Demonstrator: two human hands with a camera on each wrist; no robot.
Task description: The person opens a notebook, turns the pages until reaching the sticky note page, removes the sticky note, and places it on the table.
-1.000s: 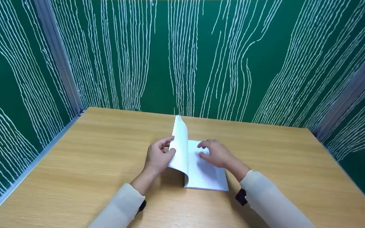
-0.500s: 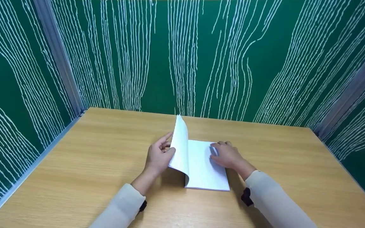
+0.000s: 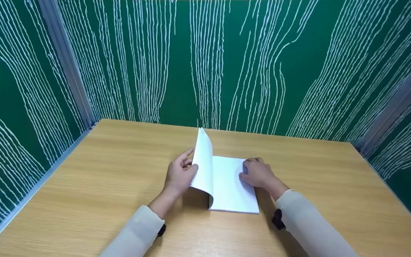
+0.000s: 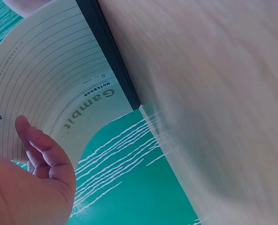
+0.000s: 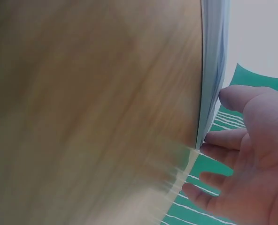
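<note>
A notebook [image 3: 232, 189] lies on the wooden table with white pages facing up, and its left part stands raised and curved. My left hand [image 3: 180, 175] grips that raised part, thumb on the page side and fingers behind. In the left wrist view the outer cover [image 4: 54, 70] shows printed lines, "Gambit" and "A5", beside a dark spine [image 4: 113, 56]. My right hand [image 3: 259, 173] is at the right edge of the lying pages, near the far corner. From the right wrist view, its thumb and a finger touch the page edges [image 5: 214, 61], apart from each other, while other fingers extend loosely.
The wooden table [image 3: 127, 160] spreads around the notebook on all sides. Green panels [image 3: 180, 71] with wavy white lines stand at the back and both sides, joined by grey posts [image 3: 66, 64].
My right hand has moved right, from above the middle of the page to its right edge. The left hand keeps its grip on the raised part, with little movement.
</note>
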